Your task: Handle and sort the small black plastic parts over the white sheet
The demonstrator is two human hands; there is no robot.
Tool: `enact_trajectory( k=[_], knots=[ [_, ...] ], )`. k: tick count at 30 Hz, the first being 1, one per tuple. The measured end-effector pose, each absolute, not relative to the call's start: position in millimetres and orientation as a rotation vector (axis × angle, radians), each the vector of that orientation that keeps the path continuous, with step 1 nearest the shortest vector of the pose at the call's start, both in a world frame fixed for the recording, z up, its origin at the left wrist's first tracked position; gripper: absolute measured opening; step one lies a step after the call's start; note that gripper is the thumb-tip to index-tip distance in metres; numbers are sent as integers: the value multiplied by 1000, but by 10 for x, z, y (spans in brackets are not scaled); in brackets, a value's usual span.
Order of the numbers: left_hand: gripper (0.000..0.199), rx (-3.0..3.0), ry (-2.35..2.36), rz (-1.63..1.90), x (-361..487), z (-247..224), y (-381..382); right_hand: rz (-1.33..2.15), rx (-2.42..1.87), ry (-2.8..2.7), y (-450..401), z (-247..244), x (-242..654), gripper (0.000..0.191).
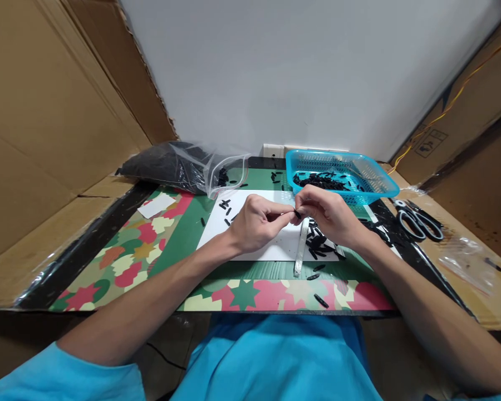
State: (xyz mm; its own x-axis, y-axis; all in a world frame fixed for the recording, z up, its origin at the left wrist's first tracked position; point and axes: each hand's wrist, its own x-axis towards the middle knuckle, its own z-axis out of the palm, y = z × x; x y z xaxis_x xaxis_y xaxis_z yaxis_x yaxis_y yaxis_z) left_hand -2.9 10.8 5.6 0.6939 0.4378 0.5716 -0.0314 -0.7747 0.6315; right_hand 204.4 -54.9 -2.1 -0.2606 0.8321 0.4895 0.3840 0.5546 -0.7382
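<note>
My left hand (259, 221) and my right hand (323, 214) meet above a white sheet (244, 245). Pinched between the fingertips of both is a small black piece (297, 214), mostly covered by the fingers, so its exact kind cannot be made out. Below the right hand lies a loose heap of black oblong pieces (317, 242). Beside that heap a narrow whitish strip tool (301, 248) rests on the sheet. A few more black pieces (227, 214) lie left of my left hand, and others (320, 301) lie near the table's front edge.
Behind my right hand stands a blue plastic basket (379, 189) holding many black pieces. A clear zip bag (171, 164) full of dark pieces lies at the back left. Scissors (417, 220) and a small plastic bag (467, 259) are on the right. Cardboard walls (45, 111) flank the table.
</note>
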Motion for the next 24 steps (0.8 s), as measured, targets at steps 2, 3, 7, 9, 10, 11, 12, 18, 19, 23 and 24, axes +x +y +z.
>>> enact_trajectory(
  k=[2,3,7,9,10,11,12,18,19,23,24],
  knots=[
    [27,2208,357,920,-36,77,104,665,-988,-1848,-552,-16,2040,14],
    [26,2179,374,900,-38,86,105,703,-982,-1835,-554,-12,2037,14],
    [25,2107,373,873,-45,104,113,819,-968,-1797,-566,0,2026,13],
    [24,2089,358,867,-46,111,112,841,-964,-1798,-568,-1,2028,13],
    [24,2081,356,864,-47,116,109,849,-960,-1801,-569,-3,2030,14],
    [23,2071,357,861,-48,121,106,854,-956,-1802,-569,-4,2033,15],
    [22,2062,359,859,-48,127,102,860,-953,-1801,-570,-5,2035,16],
    [23,2037,350,858,-49,147,85,946,-923,-1766,-585,27,2025,28],
    [23,2041,349,865,-47,146,82,971,-913,-1749,-586,32,2023,31],
    [22,2078,371,898,-30,125,75,1030,-901,-1725,-574,23,2047,37],
    [22,2091,375,911,-27,118,80,1034,-900,-1732,-570,16,2057,37]
  ],
)
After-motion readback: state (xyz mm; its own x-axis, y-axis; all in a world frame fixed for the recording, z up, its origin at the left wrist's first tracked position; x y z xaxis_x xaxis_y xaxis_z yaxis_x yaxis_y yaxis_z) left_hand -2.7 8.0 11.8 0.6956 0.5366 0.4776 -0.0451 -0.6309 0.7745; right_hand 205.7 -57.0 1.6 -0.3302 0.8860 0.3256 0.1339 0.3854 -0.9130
